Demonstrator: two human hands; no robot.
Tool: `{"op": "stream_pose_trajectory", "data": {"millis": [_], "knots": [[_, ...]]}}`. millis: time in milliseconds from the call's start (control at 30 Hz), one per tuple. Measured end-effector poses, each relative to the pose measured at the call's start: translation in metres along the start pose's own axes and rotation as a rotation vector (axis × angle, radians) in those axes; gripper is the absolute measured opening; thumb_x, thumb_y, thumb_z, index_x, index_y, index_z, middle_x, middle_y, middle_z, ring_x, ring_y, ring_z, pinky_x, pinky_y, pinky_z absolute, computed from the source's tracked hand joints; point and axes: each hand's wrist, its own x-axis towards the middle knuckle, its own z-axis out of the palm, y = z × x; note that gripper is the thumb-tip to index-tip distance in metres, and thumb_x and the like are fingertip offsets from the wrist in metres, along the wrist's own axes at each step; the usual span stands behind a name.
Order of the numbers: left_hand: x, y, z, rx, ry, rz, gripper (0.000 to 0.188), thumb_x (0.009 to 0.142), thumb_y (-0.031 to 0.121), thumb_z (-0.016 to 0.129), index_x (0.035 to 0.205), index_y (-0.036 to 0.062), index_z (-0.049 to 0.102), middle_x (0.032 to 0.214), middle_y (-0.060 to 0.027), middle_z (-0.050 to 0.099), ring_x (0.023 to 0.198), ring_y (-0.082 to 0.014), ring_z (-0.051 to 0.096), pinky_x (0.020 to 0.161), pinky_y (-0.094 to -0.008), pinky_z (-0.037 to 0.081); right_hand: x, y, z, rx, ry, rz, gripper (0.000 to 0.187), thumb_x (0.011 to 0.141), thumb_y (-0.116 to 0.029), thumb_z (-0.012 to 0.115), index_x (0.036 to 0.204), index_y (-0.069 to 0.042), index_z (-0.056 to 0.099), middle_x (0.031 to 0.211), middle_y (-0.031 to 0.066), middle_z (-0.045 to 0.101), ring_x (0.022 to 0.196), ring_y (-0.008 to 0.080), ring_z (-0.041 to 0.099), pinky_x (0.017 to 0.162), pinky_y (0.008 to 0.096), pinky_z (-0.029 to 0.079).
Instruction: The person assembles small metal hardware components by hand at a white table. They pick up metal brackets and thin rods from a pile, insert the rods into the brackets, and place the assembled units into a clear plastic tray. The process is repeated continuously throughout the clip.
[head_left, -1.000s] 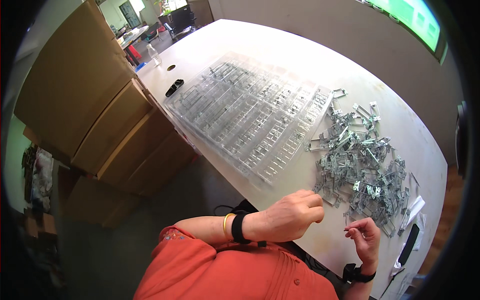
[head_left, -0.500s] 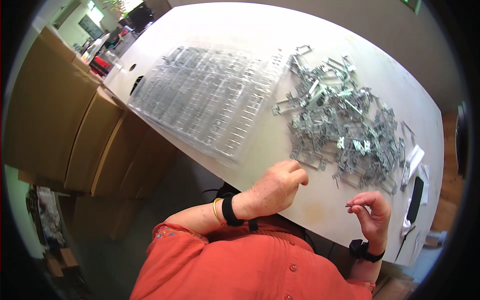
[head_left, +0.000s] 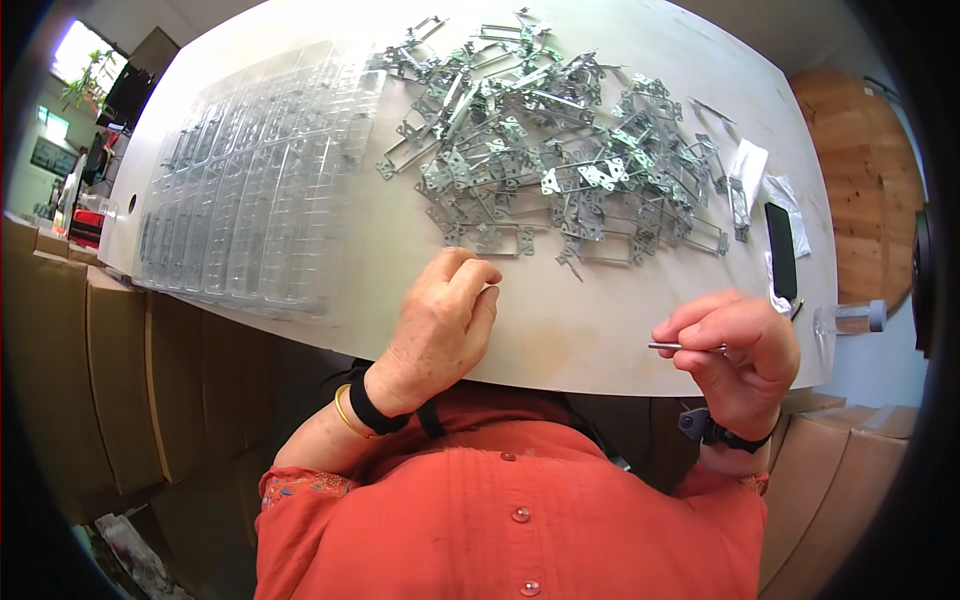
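Note:
A jumbled heap of small silver metal brackets (head_left: 600,172), flat perforated plates joined by thin bars, covers the middle of the white table (head_left: 610,330). My left hand (head_left: 440,318) is at the heap's near left edge, its fingers curled down and the thumb bent in. Whatever those fingertips grip, if anything, is hidden. Nearer the table's right front edge, my right hand (head_left: 745,345) pinches a thin metal rod (head_left: 664,346) between thumb and fingers. The rod points left, above the tabletop. To the left lie clear plastic trays (head_left: 250,200) with long rows of compartments.
Right of the heap lie a black flat object (head_left: 781,250) and crumpled white paper (head_left: 746,165). A clear container with a grey lid (head_left: 876,316) is beside the right edge. Cardboard boxes (head_left: 120,370) stand along the left. A round wooden surface (head_left: 860,170) is beyond the table's right side.
The view has turned, so table and heap appear farther left and higher. The right hand has risen in the picture with the rod more visible. The left hand stays near the heap's edge.

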Motion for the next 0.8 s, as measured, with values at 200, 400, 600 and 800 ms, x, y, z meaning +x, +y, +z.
{"op": "stream_pose_trajectory", "data": {"millis": [200,400,600,800], "knots": [[0.007,-0.005,0.006,0.085,0.113,0.028,0.016,0.095,-0.001,0.075,0.110,0.0019,0.069,0.113,-0.0167,0.068,0.086,-0.0323,0.068,0.069,-0.0413,0.054,0.018,-0.007,0.003,0.030,0.045,-0.034,0.020,0.094,0.003,0.085,0.106,0.000,0.070,0.097,0.0153,0.078,0.089,0.0257,0.080,0.071,0.0315,0.060],[0.009,-0.014,0.003,0.162,0.171,-0.126,0.021,0.094,0.001,0.076,0.113,0.0021,0.068,0.118,-0.0167,0.067,0.081,-0.0311,0.066,0.067,-0.0407,0.053,0.025,0.045,0.007,0.134,0.066,0.106,0.015,0.101,0.001,0.079,0.111,0.000,0.069,0.104,0.0138,0.077,0.087,0.0151,0.074,0.078,0.0282,0.059],[0.020,-0.019,0.011,0.216,0.189,-0.119,0.028,0.093,0.002,0.078,0.119,0.0025,0.068,0.120,-0.0166,0.066,0.078,-0.0305,0.065,0.073,-0.0424,0.054,0.029,0.090,0.008,0.261,-0.046,0.333,0.008,0.108,-0.006,0.074,0.113,-0.002,0.069,0.104,0.0050,0.078,0.087,0.0093,0.071,0.080,0.0252,0.058],[0.032,-0.023,0.020,0.274,0.186,-0.040,0.024,0.094,0.005,0.078,0.116,0.0020,0.070,0.117,-0.0185,0.067,0.090,-0.0363,0.069,0.079,-0.0464,0.056,0.023,0.122,0.008,0.321,-0.109,0.433,0.010,0.108,-0.011,0.075,0.112,-0.004,0.069,0.101,0.0025,0.077,0.086,0.0079,0.070,0.078,0.0248,0.057]]}}
